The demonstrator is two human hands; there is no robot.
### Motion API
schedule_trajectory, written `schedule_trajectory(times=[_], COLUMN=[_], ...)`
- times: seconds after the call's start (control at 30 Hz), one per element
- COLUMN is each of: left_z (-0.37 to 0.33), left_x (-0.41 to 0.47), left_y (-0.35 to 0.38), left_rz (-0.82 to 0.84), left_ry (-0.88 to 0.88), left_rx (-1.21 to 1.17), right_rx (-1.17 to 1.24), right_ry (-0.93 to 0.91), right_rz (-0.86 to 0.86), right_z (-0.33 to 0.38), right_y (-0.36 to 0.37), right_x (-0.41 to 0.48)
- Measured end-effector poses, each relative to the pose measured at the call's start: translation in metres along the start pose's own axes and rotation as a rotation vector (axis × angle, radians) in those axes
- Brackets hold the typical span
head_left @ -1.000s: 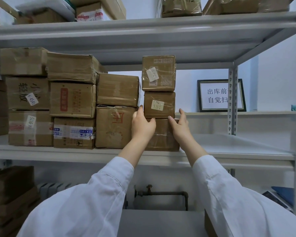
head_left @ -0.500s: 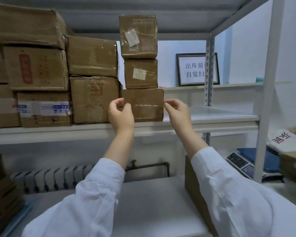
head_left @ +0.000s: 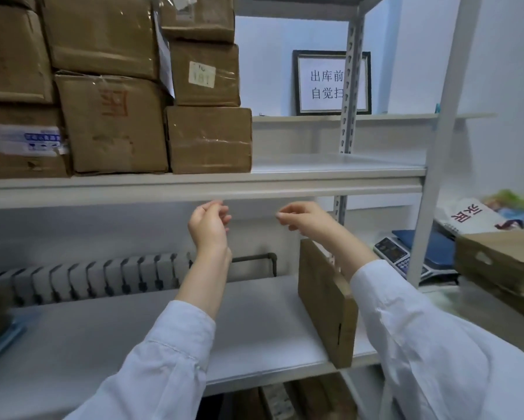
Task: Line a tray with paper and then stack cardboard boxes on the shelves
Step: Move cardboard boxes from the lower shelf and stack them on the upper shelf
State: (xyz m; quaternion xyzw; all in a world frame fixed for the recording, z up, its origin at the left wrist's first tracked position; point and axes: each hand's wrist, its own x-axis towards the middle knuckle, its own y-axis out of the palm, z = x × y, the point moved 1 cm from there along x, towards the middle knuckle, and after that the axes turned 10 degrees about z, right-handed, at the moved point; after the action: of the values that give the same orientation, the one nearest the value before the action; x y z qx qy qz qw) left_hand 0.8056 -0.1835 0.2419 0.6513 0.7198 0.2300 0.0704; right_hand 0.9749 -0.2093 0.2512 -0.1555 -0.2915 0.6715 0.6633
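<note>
White shelving fills the room. Nearest, at lower right, 1 cardboard box [head_left: 324, 298] stands on edge on the lower shelf [head_left: 239, 322]. Above it, mid-frame, the left hand [head_left: 209, 225] and right hand [head_left: 303, 219] hang just under the middle shelf [head_left: 315, 186], fingers loosely curled, holding nothing. Both have let go of the bottom box [head_left: 209, 139] and dropped away. Further back, the 3-box stack [head_left: 204, 74] stands unaided, so this placement looks finished. The upright box seems the next candidate.
</note>
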Motion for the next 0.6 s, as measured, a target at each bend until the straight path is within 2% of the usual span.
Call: schedule_trajectory(times=[0.4, 0.47, 0.53, 0.6], left_z=[0.132, 0.152, 0.169, 0.178], left_x=[-0.043, -0.050, -0.057, -0.067], left_y=[0.084, 0.093, 0.102, 0.108], left_rz=[0.086, 0.103, 0.118, 0.184], left_ry=[-0.403, -0.452, -0.520, -0.622], left_rx=[0.035, 0.095, 0.190, 0.378], right_rx=[-0.118, -0.137, -0.049, 0.042], right_ry=[0.486, 0.566, 0.580, 0.571], right_rz=[-0.002, 0.011, 0.033, 0.048], right_z=[-0.155, -0.172, -0.185, -0.193], right_y=[-0.023, -0.019, -0.016, -0.014], right_x=[-0.007, -0.008, -0.009, -0.011])
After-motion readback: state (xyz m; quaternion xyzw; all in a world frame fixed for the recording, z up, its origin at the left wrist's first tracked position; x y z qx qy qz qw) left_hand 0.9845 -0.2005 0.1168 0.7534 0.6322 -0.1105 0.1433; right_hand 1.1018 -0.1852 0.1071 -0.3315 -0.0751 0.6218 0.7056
